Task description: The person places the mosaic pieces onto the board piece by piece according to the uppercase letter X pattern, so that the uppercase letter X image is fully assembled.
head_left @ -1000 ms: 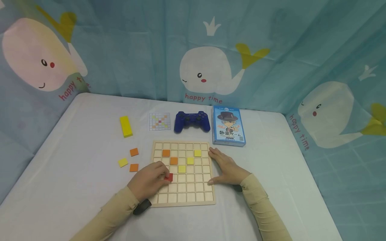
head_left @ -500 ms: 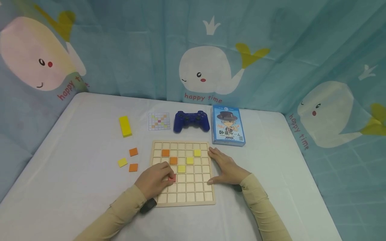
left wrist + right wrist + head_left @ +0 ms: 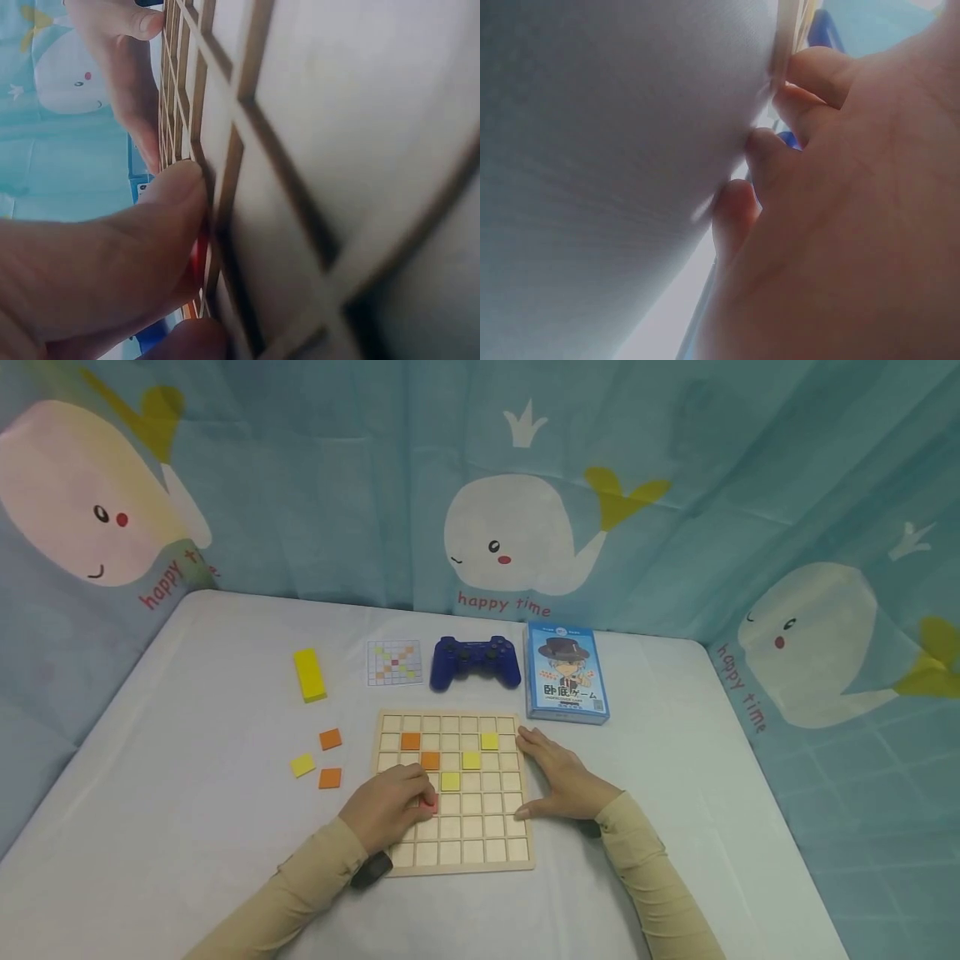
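Note:
Over the wooden grid board (image 3: 465, 867), my left hand (image 3: 386, 806) pinches a red square tile (image 3: 432, 804) between thumb and fingers, right at a cell left of the board's middle. The left wrist view shows a sliver of the red tile (image 3: 200, 255) behind the thumb, close against the grid; the fingers hide most of it. Two orange tiles, among them this one (image 3: 430, 761), and several yellow tiles, one of them here (image 3: 450, 782), lie in diagonal lines of cells. My right hand (image 3: 570, 781) rests with spread fingers at the board's right edge, fingertips touching it.
Left of the board lie two loose orange tiles (image 3: 330, 778) and one yellow tile (image 3: 303, 766). Behind them is a yellow block (image 3: 310, 675). A printed grid card (image 3: 393, 662), a blue game controller (image 3: 476, 662) and a blue game box (image 3: 567, 672) line the back.
My left hand has moved slightly right with the red tile, bringing it from beside the cell to right over it. The right hand stays at the board's edge.

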{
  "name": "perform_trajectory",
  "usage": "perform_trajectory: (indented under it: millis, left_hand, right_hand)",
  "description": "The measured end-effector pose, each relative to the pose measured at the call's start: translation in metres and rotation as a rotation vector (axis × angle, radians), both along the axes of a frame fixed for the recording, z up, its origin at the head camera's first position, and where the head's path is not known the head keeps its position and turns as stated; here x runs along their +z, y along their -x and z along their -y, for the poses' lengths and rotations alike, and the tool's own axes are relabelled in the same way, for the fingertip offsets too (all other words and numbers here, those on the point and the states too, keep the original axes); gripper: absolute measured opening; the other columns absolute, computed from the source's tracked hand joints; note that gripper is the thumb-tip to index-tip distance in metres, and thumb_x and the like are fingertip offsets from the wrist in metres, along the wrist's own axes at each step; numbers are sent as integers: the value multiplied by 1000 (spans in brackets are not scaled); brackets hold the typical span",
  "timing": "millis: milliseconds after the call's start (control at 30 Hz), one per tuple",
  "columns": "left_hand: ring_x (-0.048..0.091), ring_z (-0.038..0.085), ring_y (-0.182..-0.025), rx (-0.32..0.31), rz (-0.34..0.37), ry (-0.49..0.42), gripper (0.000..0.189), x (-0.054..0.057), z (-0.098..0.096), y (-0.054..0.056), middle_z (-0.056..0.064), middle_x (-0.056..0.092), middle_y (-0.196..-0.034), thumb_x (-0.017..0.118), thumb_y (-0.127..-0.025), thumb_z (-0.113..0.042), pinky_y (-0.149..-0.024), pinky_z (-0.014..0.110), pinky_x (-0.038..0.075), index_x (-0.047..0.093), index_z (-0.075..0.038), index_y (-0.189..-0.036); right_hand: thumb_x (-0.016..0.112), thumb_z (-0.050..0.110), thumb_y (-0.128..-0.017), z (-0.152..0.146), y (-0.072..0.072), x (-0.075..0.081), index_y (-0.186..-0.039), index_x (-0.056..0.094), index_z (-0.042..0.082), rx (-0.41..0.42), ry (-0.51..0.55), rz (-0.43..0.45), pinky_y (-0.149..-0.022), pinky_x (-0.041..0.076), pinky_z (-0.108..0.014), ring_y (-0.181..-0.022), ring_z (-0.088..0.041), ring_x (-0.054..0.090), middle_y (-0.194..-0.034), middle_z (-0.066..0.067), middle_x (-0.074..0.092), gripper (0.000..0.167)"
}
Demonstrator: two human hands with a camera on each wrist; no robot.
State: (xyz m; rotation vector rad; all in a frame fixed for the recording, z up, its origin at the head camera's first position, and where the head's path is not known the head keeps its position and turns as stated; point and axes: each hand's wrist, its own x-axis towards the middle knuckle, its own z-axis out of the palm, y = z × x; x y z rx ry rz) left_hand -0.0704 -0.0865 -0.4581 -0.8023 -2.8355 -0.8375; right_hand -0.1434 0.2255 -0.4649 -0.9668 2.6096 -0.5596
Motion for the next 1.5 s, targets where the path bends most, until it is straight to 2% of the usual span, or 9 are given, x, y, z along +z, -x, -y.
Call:
perform_trajectory:
  millis: [233, 333, 467, 667, 900, 1000, 1067, 1267, 1500]
  left_hand:
    - [51, 4, -74, -14, 11, -15, 7, 4, 3, 1, -9, 58, -84, 76, -82, -20, -68, 25, 49, 68, -18, -82]
    - [53, 5, -76, 19, 29, -23, 5, 8, 11, 3, -9, 59, -87, 71, -86, -22, -70, 27, 50, 69, -18, -85]
    - [56, 9, -79, 135, 49, -35, 5, 16, 33, 8, -7, 61, -93, 68, -88, -21, -71, 32, 50, 68, -17, -90]
    - [60, 19, -82, 321, 20, -34, 10, 25, 73, 15, 1, 64, -97, 72, -86, -15, -72, 38, 50, 69, -12, -95]
    - [56, 27, -82, 434, -17, -21, 22, 13, 100, 25, 13, 62, -99, 70, -86, -16, -73, 44, 48, 67, -4, -103]
    - [55, 31, -87, 467, -12, -20, 25, 6, 105, 27, 16, 60, -101, 70, -87, -17, -76, 47, 47, 65, -2, -106]
    - [54, 33, -92, 486, 17, -16, 30, 3, 108, 28, 18, 59, -104, 70, -87, -19, -81, 50, 47, 64, -1, -110]
    - [51, 37, -100, 500, 127, -10, 36, 0, 112, 28, 20, 55, -110, 69, -87, -21, -86, 53, 45, 64, -1, -116]
    - [49, 39, -103, 505, 148, -45, 30, -4, 114, 30, 22, 51, -113, 72, -85, -17, -89, 55, 43, 66, -3, -111]
  right_hand:
    - [73, 63, -71, 1, 1, 2, -152, 19, 5, -3, 5, -1, -113, 22, -55, -147, -29, 11, -160, -8, 11, 113]
    - [72, 64, -70, 1, 0, 1, -152, 19, 6, -6, 6, 6, -113, 22, -55, -147, -29, 11, -160, -7, 11, 114]
    - [72, 65, -70, 0, -1, 0, -152, 18, 7, -9, 3, 13, -113, 22, -55, -147, -29, 11, -161, -7, 11, 114]
    - [71, 65, -70, 0, -2, -1, -152, 18, 7, -9, -3, 17, -114, 21, -54, -147, -28, 11, -161, -7, 10, 114]
    - [71, 64, -71, 1, -2, -2, -152, 19, 6, 1, 1, 2, -113, 22, -55, -147, -29, 12, -160, -8, 11, 113]
    - [72, 63, -71, 1, -2, 0, -152, 19, 5, 0, 3, 0, -113, 22, -55, -147, -30, 12, -160, -9, 12, 112]
    - [72, 62, -72, 0, -2, 1, -152, 20, 5, 1, 8, -1, -113, 22, -56, -147, -30, 12, -160, -9, 12, 111]
    - [72, 62, -73, 0, -3, 1, -152, 20, 5, 7, 21, -1, -112, 22, -56, -147, -30, 13, -160, -9, 13, 110]
    - [72, 61, -73, 0, -3, 1, -151, 20, 4, 6, 12, -11, -112, 23, -55, -146, -30, 13, -160, -10, 13, 110]
